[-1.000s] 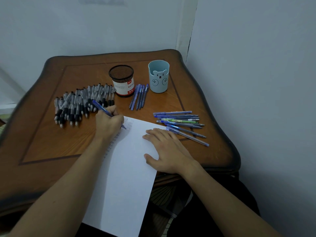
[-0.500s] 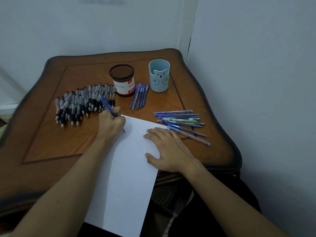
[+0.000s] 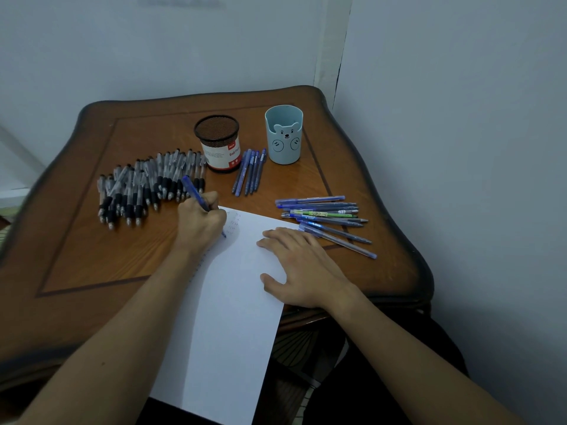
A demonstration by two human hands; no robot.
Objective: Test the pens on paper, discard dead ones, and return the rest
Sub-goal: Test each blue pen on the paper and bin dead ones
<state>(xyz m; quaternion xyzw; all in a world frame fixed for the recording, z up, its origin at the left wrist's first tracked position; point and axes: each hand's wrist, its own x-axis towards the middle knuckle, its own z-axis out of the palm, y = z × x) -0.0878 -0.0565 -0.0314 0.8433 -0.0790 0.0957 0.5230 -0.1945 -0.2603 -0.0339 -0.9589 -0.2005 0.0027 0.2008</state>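
- Gripping a blue pen [image 3: 194, 193] in curled fingers, the left hand [image 3: 201, 223] holds its tip down on the far left corner of the paper [image 3: 227, 317], beside a few faint blue marks.
- The right hand [image 3: 303, 268] lies flat on the right side of the sheet, fingers straight and slightly spread, thumb out toward the near side.
- The sheet lies slanted on the wooden table [image 3: 92, 256], its near end hanging past the table edge.
- A pile of grey pens with black grips [image 3: 144, 185] lies left of the writing hand.
- Far from the sheet stand a black mesh cup [image 3: 218, 145] and, to its right, a light blue bear cup [image 3: 284, 136].
- Four dark blue pens [image 3: 250, 171] lie side by side between the cups, just nearer.
- A loose bunch of blue pens [image 3: 325, 216], one green-labelled, lies right of the sheet; the nearest pens are just beside the right fingertips.
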